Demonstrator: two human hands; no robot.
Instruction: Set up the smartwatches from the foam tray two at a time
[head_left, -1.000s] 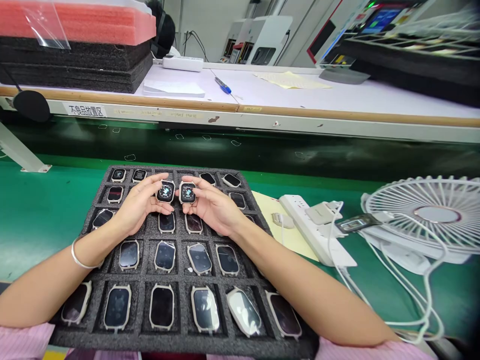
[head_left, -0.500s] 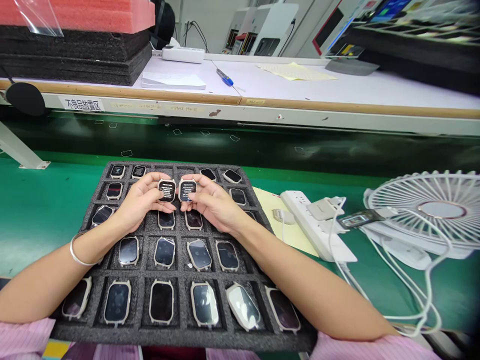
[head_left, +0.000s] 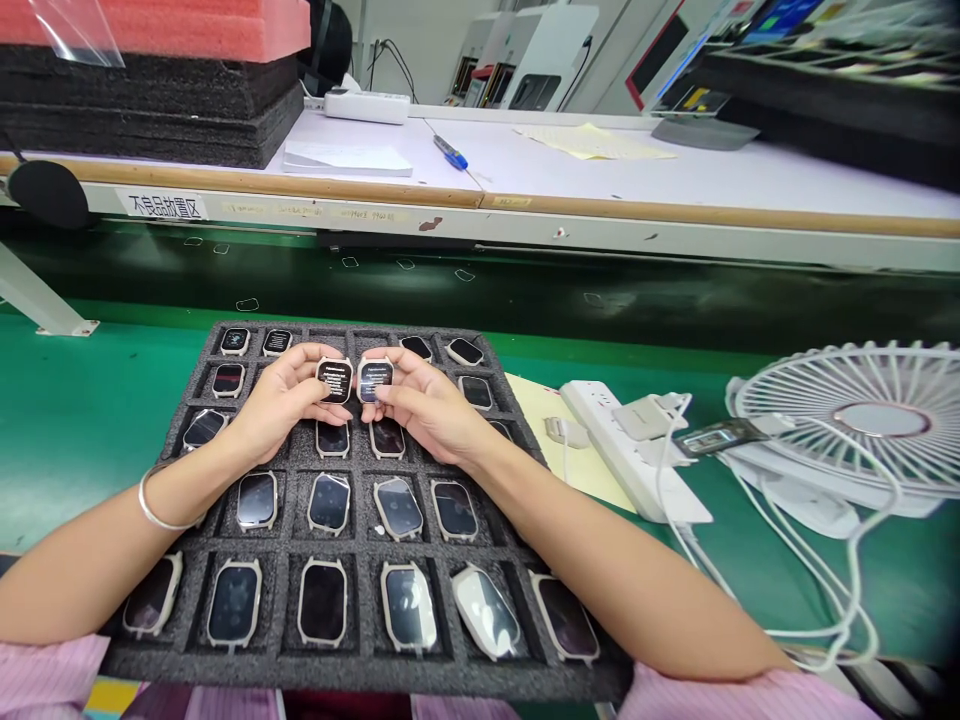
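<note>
My left hand (head_left: 289, 398) is closed on a strapless smartwatch (head_left: 335, 380) with a pale case, its thumb on the lit screen. In my right hand (head_left: 424, 402) is a second, matching smartwatch (head_left: 376, 376), also with my thumb on the glass. White lines of text show on both screens, which stand side by side with a narrow gap between them. Below both hands lies a dark grey foam tray (head_left: 360, 550) whose compartments hold several more watch bodies, such as a dark-screened watch (head_left: 323, 602) in the front row. My hands and forearms hide some compartments.
Right of the tray are a white power strip (head_left: 611, 420) with chargers, a white fan (head_left: 862, 420), loose cables and yellow paper (head_left: 600, 475). Behind runs a shelf (head_left: 675, 180) with a blue pen (head_left: 450, 152) and stacked black and red foam (head_left: 150, 100) at left.
Both hands keep their hold on the two smartwatches in almost the same place. Only a very slight shift of the whole view shows.
</note>
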